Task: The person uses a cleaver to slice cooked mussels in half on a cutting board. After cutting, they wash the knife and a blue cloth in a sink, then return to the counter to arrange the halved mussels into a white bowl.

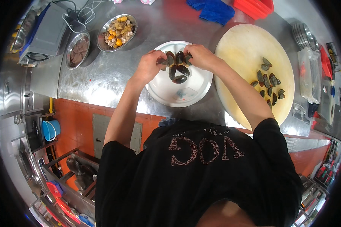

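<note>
A round white plate [159,88] stands before me on the steel worktop. Several dark preserved-egg wedges [179,79] lie on its far half, some fanned side by side and others below them. At the left of the fan, my left hand [150,65] pinches one egg wedge [162,64] in its fingertips. My right hand [201,57] has its fingers on the rightmost wedge [188,59], over the plate's far right side. More cut wedges [266,80] are scattered on a round, pale yellow chopping board [236,45] to the right, partly behind my right forearm.
At the far left are a steel bowl of mixed yellow and brown food pieces [119,32] and a smaller bowl of pinkish-brown slices [80,51]. A blue cloth [214,11] and red plastic baskets [255,7] lie at the back. Stacked steel dishes [304,35] stand beyond the board.
</note>
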Available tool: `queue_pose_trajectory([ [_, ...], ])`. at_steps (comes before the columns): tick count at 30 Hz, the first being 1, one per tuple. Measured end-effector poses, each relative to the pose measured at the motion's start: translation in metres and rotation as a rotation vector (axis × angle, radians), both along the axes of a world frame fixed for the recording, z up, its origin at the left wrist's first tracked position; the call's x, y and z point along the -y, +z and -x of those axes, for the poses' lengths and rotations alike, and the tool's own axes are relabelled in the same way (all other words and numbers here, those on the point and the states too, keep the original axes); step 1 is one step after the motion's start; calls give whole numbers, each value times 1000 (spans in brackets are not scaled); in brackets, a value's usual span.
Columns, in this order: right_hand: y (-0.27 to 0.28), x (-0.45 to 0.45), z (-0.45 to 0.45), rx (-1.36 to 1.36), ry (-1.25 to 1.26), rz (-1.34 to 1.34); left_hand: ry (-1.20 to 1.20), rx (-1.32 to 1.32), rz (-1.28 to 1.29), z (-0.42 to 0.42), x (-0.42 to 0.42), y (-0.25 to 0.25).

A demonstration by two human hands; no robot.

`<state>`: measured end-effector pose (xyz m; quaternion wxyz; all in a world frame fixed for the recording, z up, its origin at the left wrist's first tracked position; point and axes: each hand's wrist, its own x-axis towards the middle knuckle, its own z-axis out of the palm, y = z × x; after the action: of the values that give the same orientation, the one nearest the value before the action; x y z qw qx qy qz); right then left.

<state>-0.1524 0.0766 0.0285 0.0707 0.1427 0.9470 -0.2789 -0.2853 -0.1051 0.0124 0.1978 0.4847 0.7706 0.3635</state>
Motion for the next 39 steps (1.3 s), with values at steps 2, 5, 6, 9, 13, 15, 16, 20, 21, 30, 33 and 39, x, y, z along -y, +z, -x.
queue_pose_trajectory([
  [2,-2,1,-2,-68,-50,16,-3,-46,-34,2,0,-4],
  [5,-9,3,-8,-132,-110,46,-15,-217,-28,-2,2,-3],
  [6,-11,3,-9,-150,-124,57,-6,-264,9,-6,5,3],
  [9,-11,3,-14,-135,-99,91,66,-191,32,-6,9,-1],
  [13,-16,8,-17,-194,-109,56,141,-90,-19,-8,15,-11],
  [15,-18,9,-21,-234,-126,21,84,-65,-74,-11,14,-10],
  [16,-16,10,-22,-219,-109,-3,51,-51,-102,-14,13,-8],
  [20,-25,9,-20,-257,-20,-135,25,-440,18,-19,14,-8],
  [21,-27,11,-19,-242,-45,-114,33,-453,8,-18,14,-14],
  [30,42,-136,-151,-326,-474,-144,30,-502,-79,-29,10,30],
  [33,34,-190,-200,48,-508,-325,38,-213,-38,-63,-42,63],
  [39,20,-212,-225,93,-568,-20,-449,65,9,-159,-162,46],
])
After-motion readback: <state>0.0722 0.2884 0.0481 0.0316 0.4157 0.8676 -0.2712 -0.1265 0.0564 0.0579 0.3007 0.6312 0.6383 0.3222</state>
